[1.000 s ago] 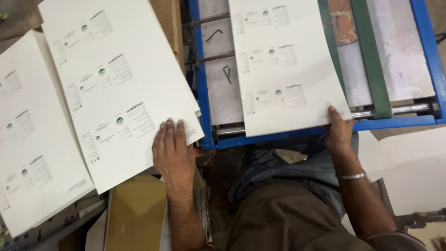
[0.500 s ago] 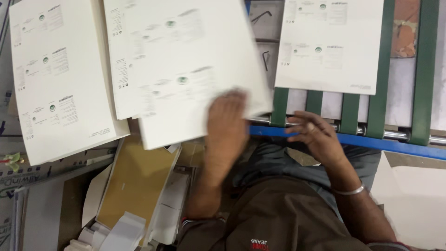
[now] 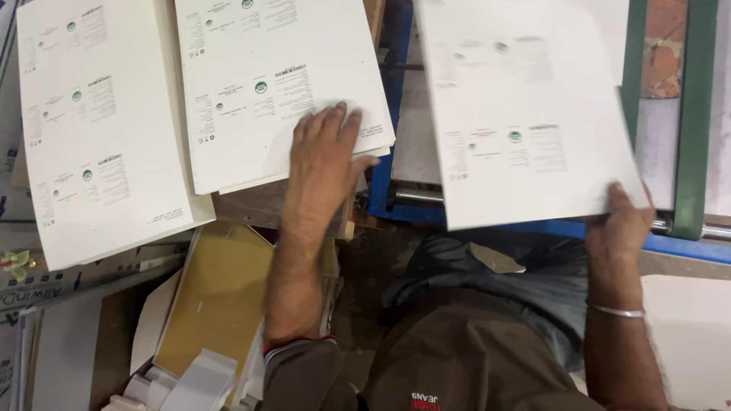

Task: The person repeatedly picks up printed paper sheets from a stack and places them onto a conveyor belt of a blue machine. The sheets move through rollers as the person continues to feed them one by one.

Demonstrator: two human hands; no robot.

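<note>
Under the left hand [image 3: 324, 164] lies a sheet stack [image 3: 266, 84]; right hand [image 3: 620, 228] grips another sheet [image 3: 525, 114].

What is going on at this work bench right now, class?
A person seen from above is handling printed white sheets. The left hand lies flat on the middle stack of sheets, beside another stack farther left. The right hand grips the lower edge of a single sheet, held over a blue-framed machine with green belts.

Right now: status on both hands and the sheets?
Left hand flat on middle sheet stack. Right hand gripping loose printed sheet over blue-framed machine. Nothing obstructing.
</note>
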